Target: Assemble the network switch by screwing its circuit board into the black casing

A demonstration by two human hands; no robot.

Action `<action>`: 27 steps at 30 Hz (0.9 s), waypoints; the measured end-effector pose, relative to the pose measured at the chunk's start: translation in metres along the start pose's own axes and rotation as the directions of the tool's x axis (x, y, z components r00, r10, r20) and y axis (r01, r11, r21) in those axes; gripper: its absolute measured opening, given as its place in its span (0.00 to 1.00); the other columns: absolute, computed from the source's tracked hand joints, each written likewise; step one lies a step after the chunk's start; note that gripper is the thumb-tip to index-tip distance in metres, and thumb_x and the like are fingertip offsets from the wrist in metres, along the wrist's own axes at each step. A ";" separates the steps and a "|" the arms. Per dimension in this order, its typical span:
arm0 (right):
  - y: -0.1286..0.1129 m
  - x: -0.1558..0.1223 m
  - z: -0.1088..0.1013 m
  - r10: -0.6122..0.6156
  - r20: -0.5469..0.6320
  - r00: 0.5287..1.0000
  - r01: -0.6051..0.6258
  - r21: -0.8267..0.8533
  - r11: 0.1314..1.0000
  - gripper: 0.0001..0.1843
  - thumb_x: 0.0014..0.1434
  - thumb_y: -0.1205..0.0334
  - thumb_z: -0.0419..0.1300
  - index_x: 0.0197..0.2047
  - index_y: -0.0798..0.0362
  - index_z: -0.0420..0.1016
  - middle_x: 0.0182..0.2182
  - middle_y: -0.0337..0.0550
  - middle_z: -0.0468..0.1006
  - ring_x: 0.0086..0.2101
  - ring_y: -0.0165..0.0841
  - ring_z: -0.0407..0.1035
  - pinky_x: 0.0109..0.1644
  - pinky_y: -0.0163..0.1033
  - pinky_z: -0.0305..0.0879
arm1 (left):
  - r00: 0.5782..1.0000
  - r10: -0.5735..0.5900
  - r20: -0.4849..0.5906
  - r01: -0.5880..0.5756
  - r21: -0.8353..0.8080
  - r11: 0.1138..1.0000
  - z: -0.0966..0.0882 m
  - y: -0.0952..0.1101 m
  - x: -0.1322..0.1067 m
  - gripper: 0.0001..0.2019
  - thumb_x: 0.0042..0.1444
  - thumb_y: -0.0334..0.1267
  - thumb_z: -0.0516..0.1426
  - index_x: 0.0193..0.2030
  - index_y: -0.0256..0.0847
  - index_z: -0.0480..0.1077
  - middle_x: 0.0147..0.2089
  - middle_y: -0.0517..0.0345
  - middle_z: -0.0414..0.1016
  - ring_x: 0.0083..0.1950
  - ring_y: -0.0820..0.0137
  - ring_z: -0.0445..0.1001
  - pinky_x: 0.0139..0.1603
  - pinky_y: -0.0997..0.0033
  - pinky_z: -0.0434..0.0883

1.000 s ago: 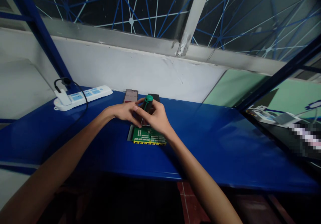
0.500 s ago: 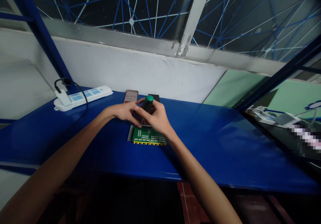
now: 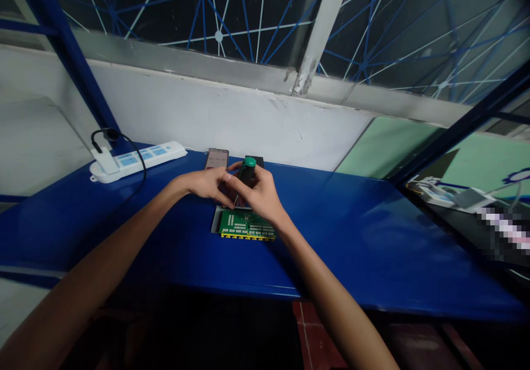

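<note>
My right hand (image 3: 265, 193) is wrapped round the black handle of a screwdriver (image 3: 249, 163), whose green cap points up. The screwdriver stands slightly tilted, its thin shaft running down between my hands. From the left, my left hand (image 3: 209, 185) reaches in with its fingers bent at the shaft, close to the right thumb. Below both hands lies a green circuit board (image 3: 242, 223) with white connectors and a yellow strip along its near edge. A grey plate edge shows at the board's left. My hands hide the board's far part and the screwdriver's tip.
Behind my hands, a phone (image 3: 217, 158) and a black object (image 3: 259, 160) lie on the blue table (image 3: 343, 232). A white power strip (image 3: 141, 161) with a plugged-in black cable is at the back left. Cables and other items (image 3: 439, 190) lie at the far right.
The screwdriver's green cap has shifted very slightly to the right in the picture, as has the whole scene. Both hands keep the same hold.
</note>
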State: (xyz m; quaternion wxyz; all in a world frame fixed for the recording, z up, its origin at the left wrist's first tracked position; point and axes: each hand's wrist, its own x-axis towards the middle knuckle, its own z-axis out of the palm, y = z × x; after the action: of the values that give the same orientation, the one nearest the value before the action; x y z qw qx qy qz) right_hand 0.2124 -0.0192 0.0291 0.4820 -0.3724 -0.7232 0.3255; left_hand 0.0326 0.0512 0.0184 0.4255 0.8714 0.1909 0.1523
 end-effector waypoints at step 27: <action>-0.002 0.001 -0.001 -0.024 0.007 1.000 0.024 0.030 0.999 0.15 0.57 0.51 0.61 0.42 0.54 0.75 0.33 0.40 0.77 0.29 0.29 0.68 0.32 0.37 0.63 | 0.998 -0.040 0.044 0.039 0.020 0.999 0.000 0.001 0.001 0.15 0.51 0.40 0.67 0.44 0.38 0.75 0.34 0.55 0.80 0.36 0.67 0.78 0.36 0.70 0.73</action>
State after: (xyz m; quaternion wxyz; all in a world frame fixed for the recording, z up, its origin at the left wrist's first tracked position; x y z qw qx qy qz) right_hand 0.2131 -0.0195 0.0317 0.4889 -0.3553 -0.7242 0.3320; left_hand 0.0335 0.0509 0.0189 0.4242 0.8747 0.2000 0.1224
